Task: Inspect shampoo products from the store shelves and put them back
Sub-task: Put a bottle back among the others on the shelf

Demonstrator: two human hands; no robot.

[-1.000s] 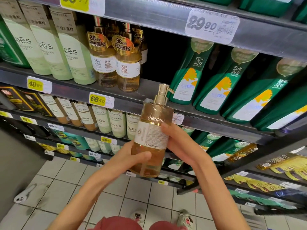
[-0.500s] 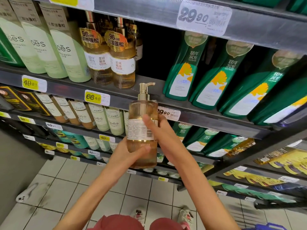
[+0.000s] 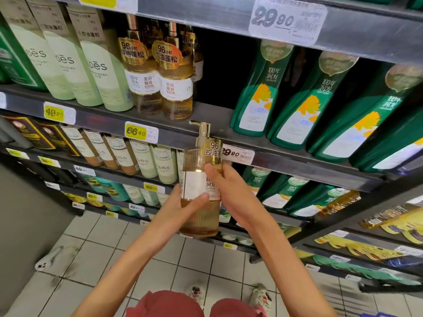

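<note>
An amber pump shampoo bottle point(image 3: 198, 216) with a gold pump head and a white label stands upright in front of the shelf edge, held in both hands. My left hand point(image 3: 183, 208) wraps its lower left side, thumb across the label's bottom. My right hand point(image 3: 229, 191) grips its right side, fingers over the label and the gold tag. Two matching amber bottles point(image 3: 160, 88) stand on the shelf point(image 3: 212, 124) above, with a dark gap to their right.
Pale green bottles point(image 3: 91, 72) stand left of the amber ones; dark green bottles point(image 3: 304, 106) lean to the right. Lower shelves point(image 3: 114, 170) carry more bottles and price tags. White tiled floor point(image 3: 103, 259) lies below, with my shoes near the bottom edge.
The bottle has turned in my hands: its front label and gold tag now face me instead of the back label. It stays upright, in about the same place before the shelf edge.
</note>
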